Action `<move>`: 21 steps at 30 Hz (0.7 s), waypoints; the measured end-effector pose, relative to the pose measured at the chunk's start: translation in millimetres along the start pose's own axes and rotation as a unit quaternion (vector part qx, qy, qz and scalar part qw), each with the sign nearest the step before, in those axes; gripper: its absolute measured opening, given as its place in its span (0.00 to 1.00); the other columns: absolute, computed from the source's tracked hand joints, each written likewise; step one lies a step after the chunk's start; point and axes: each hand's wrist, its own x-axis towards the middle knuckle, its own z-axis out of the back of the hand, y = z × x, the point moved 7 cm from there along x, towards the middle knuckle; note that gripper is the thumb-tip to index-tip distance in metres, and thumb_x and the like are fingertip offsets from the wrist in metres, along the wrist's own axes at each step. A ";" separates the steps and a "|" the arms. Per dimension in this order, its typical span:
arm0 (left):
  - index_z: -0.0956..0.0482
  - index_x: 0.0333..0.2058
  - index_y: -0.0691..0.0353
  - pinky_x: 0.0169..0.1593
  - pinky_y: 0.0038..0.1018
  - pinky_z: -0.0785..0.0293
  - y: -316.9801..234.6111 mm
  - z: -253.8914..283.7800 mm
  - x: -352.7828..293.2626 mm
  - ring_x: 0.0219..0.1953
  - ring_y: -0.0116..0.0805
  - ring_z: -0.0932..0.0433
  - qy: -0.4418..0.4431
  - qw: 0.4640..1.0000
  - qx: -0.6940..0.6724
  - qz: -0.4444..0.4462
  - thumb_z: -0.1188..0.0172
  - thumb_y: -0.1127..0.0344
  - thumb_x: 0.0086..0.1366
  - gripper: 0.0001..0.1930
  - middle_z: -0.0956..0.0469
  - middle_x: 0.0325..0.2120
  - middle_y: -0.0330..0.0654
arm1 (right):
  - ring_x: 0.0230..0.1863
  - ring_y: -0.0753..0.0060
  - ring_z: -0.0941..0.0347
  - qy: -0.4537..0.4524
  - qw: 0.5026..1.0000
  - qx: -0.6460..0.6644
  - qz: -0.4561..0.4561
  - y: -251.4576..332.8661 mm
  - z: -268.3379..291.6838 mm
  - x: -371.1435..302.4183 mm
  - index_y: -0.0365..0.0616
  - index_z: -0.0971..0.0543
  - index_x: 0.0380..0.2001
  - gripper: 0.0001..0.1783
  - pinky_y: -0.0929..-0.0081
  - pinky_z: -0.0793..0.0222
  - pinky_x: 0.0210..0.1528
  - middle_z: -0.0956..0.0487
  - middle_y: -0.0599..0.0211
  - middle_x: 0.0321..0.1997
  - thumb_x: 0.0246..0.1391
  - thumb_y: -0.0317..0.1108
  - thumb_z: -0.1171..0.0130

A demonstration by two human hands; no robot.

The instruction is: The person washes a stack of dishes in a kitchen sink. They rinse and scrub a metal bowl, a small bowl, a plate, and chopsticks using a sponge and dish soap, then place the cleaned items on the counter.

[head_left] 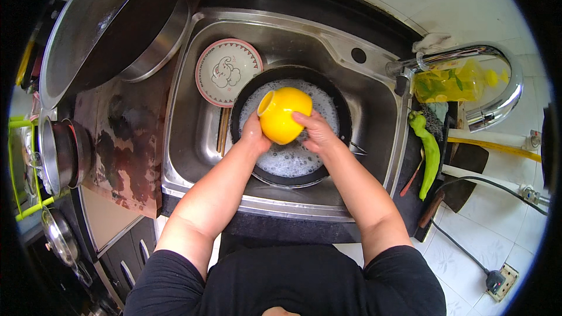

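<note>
A glossy yellow bowl (287,118) is tilted on its side above the sink, a pale ring showing at its upper left. My left hand (255,134) grips it from the lower left, and my right hand (319,133) holds its right side, thumb on the outer wall. Fingers beneath the bowl are partly hidden. Directly below is a black pan (345,108) filled with foamy water (290,162). Left of the pan, a white plate with a pink rim (243,85) leans in the sink, with wooden chopsticks (223,130) close by.
The steel sink (374,140) surrounds the pan. At right stand a curved chrome faucet (508,61), a yellow bottle (448,85), a long green pepper (431,155) and a cleaver (465,172). A large wok (99,29) and a stained wooden board (126,146) lie left.
</note>
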 end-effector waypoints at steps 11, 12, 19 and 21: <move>0.35 0.45 0.63 0.33 0.27 0.27 -3.8 19.0 7.1 0.37 0.33 0.26 -0.096 0.937 0.301 -0.147 0.45 0.54 0.59 0.22 0.28 0.35 0.46 | 0.37 0.49 0.28 0.037 0.586 -0.803 0.100 -25.6 -38.5 23.1 0.41 0.25 0.32 0.13 0.60 0.31 0.39 0.24 0.54 0.35 0.37 0.30 0.42; 0.35 0.45 0.63 0.31 0.26 0.27 -3.2 33.2 16.7 0.36 0.32 0.26 -0.117 0.935 0.297 -0.151 0.46 0.57 0.59 0.20 0.27 0.34 0.45 | 0.37 0.49 0.28 0.046 0.539 -0.833 0.113 -29.9 -38.7 22.0 0.42 0.25 0.32 0.14 0.59 0.31 0.38 0.24 0.55 0.35 0.36 0.29 0.41; 0.35 0.45 0.70 0.45 0.32 0.31 -21.3 39.6 11.8 0.44 0.47 0.28 -0.215 0.842 0.465 -0.168 0.53 0.77 0.52 0.19 0.29 0.41 0.56 | 0.57 0.57 0.42 0.161 0.344 -0.855 0.354 -14.6 -4.8 26.0 0.47 0.28 0.45 0.22 0.61 0.43 0.57 0.32 0.63 0.50 0.41 0.31 0.45; 0.37 0.45 0.74 0.51 0.34 0.35 -32.0 31.3 12.4 0.47 0.56 0.30 -0.232 0.747 0.576 -0.238 0.53 0.78 0.49 0.20 0.32 0.46 0.62 | 0.57 0.50 0.42 0.097 0.262 -0.873 0.399 -13.3 -5.3 25.1 0.48 0.28 0.46 0.20 0.61 0.43 0.58 0.33 0.61 0.52 0.45 0.30 0.51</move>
